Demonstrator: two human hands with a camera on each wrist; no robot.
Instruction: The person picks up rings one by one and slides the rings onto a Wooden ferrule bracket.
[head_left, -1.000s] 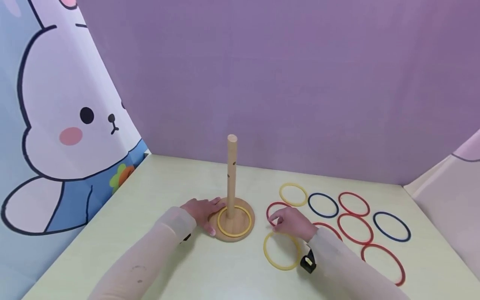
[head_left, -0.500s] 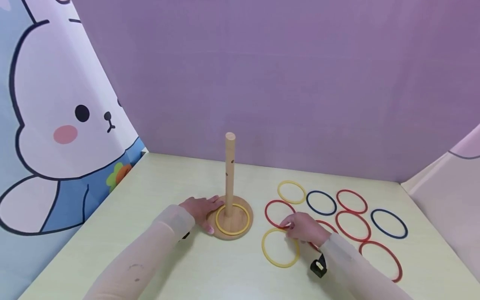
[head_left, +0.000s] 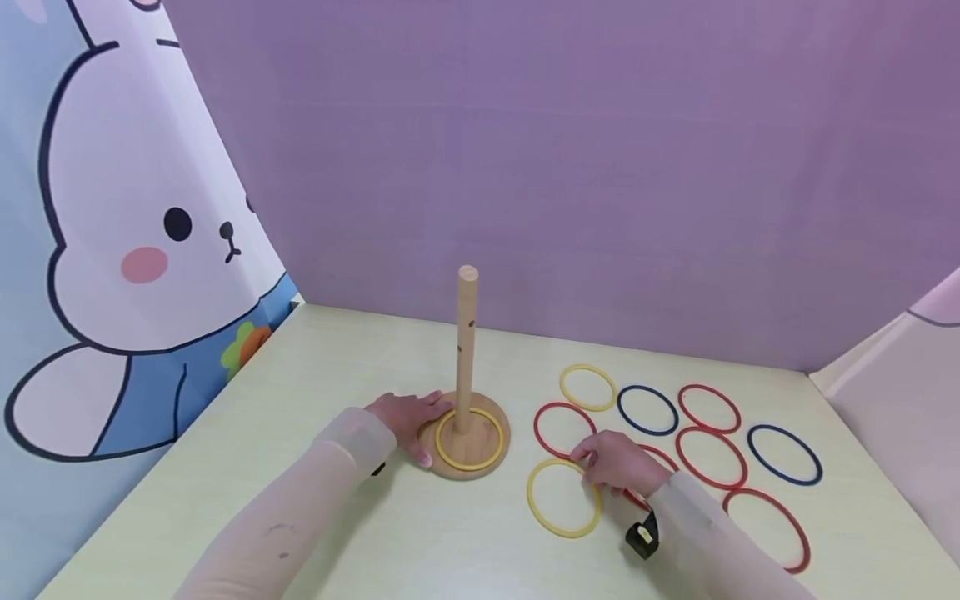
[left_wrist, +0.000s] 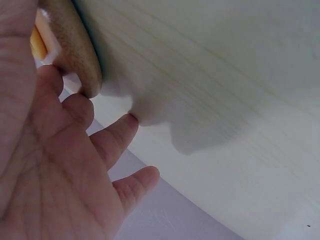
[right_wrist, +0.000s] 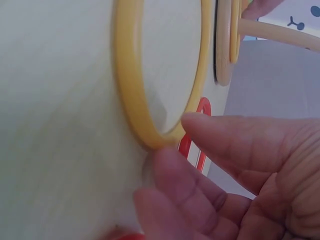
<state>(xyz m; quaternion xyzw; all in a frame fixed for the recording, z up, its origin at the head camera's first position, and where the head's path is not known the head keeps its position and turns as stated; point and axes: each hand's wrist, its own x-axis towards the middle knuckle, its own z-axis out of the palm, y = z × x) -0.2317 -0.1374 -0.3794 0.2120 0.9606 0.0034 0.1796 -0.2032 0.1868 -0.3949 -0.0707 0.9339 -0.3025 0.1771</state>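
A wooden post (head_left: 466, 358) rises from a round base, with one yellow ring (head_left: 467, 468) lying around its foot. My left hand (head_left: 405, 421) rests at the left side of the base, thumb and fingers spread; in the left wrist view its fingertips (left_wrist: 77, 107) meet the base's edge. To the right, a second yellow ring (head_left: 529, 496) lies on the table. My right hand (head_left: 622, 462) pinches its far right edge; the right wrist view has the thumb (right_wrist: 200, 125) and forefinger on either side of that edge. A red ring (head_left: 536, 423) lies just beyond it.
More rings lie on the table's right: a yellow one (head_left: 561, 387), blue ones (head_left: 802, 483) and several red ones (head_left: 807, 542), one partly hidden by my right hand. A purple cloth (head_left: 525, 167) stands behind the table, a rabbit-print cloth (head_left: 105, 250) on the left.
My right hand has moved right and slightly nearer along the yellow ring's edge, uncovering the red ring beyond. My left hand has stayed at the base.
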